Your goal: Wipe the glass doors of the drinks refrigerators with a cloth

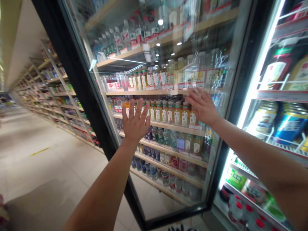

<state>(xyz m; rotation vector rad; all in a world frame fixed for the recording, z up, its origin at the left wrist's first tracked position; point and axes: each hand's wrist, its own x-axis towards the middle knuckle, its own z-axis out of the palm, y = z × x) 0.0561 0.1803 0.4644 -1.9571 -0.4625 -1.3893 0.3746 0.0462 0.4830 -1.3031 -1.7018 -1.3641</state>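
A glass fridge door (168, 205) in a black frame stands swung open in front of me. My left hand (135, 123) is held up to the glass, fingers spread and palm toward the pane. Farther right, my right hand (201, 105) reaches to the same pane with its fingers stretched out and slightly bent. Neither hand holds anything I can see. Whether the palms press on the glass or hover just off it, I cannot tell. Light reflections lie over the upper part of the pane.
Through the glass show wooden shelves (168, 125) with rows of bottled drinks (177, 115). To the right is the lit fridge interior, holding cans (292, 123) and bottles (276, 67). Long store shelving (64, 86) runs down the left, beside a pale tiled floor (48, 170).
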